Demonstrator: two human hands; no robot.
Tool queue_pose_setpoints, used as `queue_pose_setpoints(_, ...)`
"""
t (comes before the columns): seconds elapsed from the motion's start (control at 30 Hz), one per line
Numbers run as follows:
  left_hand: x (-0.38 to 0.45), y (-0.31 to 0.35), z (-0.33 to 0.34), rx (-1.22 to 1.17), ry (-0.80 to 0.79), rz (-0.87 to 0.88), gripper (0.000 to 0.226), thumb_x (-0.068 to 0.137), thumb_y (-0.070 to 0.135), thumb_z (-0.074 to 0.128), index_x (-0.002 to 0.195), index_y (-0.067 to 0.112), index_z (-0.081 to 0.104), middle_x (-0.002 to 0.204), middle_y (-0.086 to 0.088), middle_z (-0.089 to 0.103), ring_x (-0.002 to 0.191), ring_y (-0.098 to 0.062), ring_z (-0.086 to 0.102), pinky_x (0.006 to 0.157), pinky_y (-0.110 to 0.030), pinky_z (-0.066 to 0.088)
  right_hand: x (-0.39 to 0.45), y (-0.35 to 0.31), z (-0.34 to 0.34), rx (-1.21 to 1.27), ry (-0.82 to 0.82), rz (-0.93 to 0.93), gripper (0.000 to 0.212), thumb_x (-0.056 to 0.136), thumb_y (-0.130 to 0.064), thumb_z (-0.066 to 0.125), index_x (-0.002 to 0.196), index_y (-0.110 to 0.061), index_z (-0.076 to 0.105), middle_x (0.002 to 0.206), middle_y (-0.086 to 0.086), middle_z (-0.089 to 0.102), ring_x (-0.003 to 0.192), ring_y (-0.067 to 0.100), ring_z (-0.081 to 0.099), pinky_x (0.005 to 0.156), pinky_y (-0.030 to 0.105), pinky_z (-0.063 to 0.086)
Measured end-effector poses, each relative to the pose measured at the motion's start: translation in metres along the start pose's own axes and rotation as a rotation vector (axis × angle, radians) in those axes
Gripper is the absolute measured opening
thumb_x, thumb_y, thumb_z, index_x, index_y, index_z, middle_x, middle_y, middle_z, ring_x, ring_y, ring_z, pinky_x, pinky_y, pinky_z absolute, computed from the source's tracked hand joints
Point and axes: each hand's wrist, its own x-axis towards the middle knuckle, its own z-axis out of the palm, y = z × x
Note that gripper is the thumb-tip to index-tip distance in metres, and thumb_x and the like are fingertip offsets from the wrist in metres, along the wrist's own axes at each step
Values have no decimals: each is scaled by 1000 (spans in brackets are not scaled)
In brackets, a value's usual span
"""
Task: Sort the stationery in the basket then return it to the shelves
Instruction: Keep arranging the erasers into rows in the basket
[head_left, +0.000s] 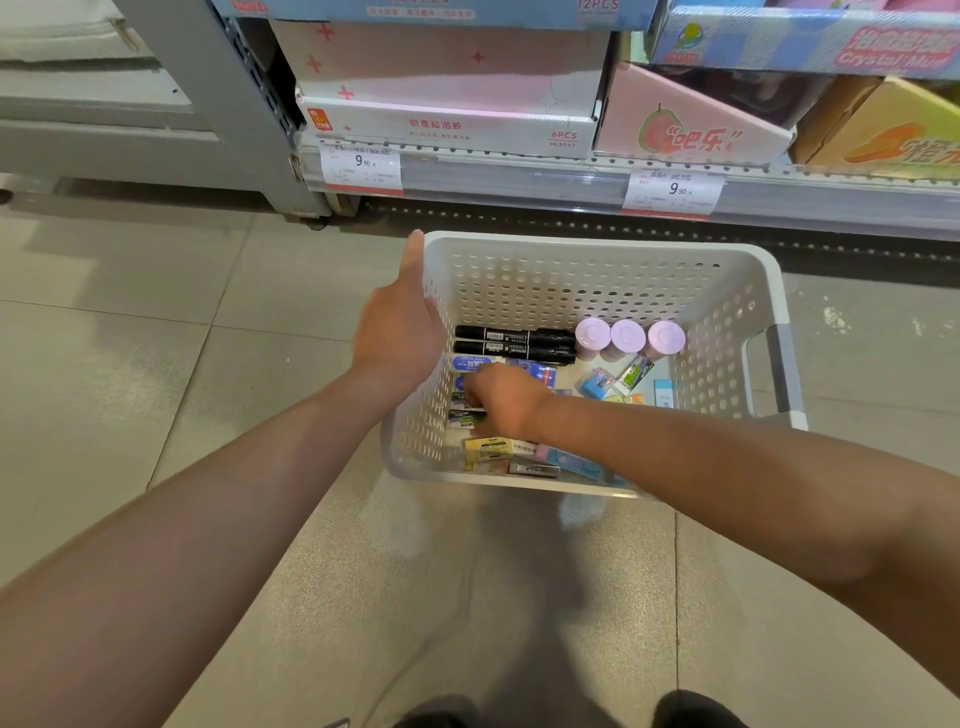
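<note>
- Our left hand (397, 332) rests against the outside of the basket (582, 244) at its left wall, fingers straight and together, thumb up along the rim; we judge that it steadies the basket.
- Our right hand (501, 397) is down inside, by the left wall, fingers curled onto the small green-labelled packs (464, 417) stacked there; whether they already pinch one, we cannot tell.
- These packs lie directly under the fingertips, long axes running left to right, across the reach; this hand is plainly the nearer.
- Just beyond the knuckles, two black markers (514, 343) lie parallel, also left to right.
- Toward the far right corner stand three lilac-capped bottles (628, 338), upright, side by side.
- Erasers (491, 449) lie along the near edge.
</note>
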Motion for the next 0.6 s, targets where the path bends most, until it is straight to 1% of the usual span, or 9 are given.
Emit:
queue_pose_setpoints(0.07, 0, 0, 0, -3, 0, 0, 66, 98, 11, 42, 152, 25, 6, 73, -7, 56, 63, -20, 57, 62, -41, 55, 0, 0, -1, -10, -7, -7, 25, 80, -14, 67, 102, -6, 58, 103, 13, 61, 93, 28, 60, 74, 34, 50)
queue_pose_setpoints(0.2, 0, 0, 0, -8, 1, -1, 67, 98, 11, 42, 152, 25, 6, 80, -8, 60, 65, -21, 59, 65, -42, 57, 0, 0, -1, -32, -32, -14, 25, 83, -12, 65, 106, -6, 59, 106, 13, 61, 96, 28, 61, 79, 35, 53)
queue_pose_setpoints(0.3, -1, 1, 1, -6, 10, -2, 67, 98, 11, 43, 152, 25, 6, 92, -12, 63, 70, -21, 61, 68, -42, 57, 2, 5, -5, 9, -74, -51, 26, 86, -11, 63, 111, -6, 61, 110, 12, 63, 102, 27, 60, 83, 32, 48)
queue_pose_setpoints(0.37, -1, 1, 1, -5, 22, 3, 67, 98, 11, 44, 152, 25, 7, 101, -14, 65, 73, -21, 62, 69, -41, 57, -1, 11, -14, 84, -93, -80, 27, 87, -9, 62, 114, -6, 63, 111, 10, 65, 103, 24, 60, 82, 26, 44)
queue_pose_setpoints(0.43, -1, 1, 1, -7, 26, 6, 67, 98, 11, 44, 152, 24, 7, 103, -15, 65, 74, -21, 62, 70, -41, 57, -7, 19, -24, 191, -104, -100, 27, 85, -10, 66, 112, -5, 65, 109, 9, 67, 96, 20, 61, 79, 22, 42)
queue_pose_setpoints(0.5, -1, 1, 1, -5, 19, 5, 67, 98, 11, 44, 152, 24, 7, 103, -16, 65, 75, -24, 62, 72, -43, 57, -17, 28, -33, 339, -155, -116, 26, 84, -12, 69, 107, -2, 68, 104, 11, 69, 83, 12, 61, 72, 17, 43)
queue_pose_setpoints(0.53, -1, 1, 1, -5, 15, 6, 67, 98, 11, 43, 152, 24, 7, 103, -16, 64, 76, -25, 62, 73, -43, 56, -22, 32, -37, 422, -184, -109, 24, 83, -12, 69, 105, -1, 68, 102, 12, 70, 80, 9, 60, 72, 14, 44)
queue_pose_setpoints(0.6, -1, 1, 1, -11, 13, 6, 67, 98, 11, 43, 152, 24, 7, 105, -17, 64, 79, -26, 62, 74, -43, 56, -33, 43, -43, 546, -211, -82, 21, 84, -11, 69, 103, -2, 69, 96, 7, 70, 78, 2, 62, 74, 10, 47)
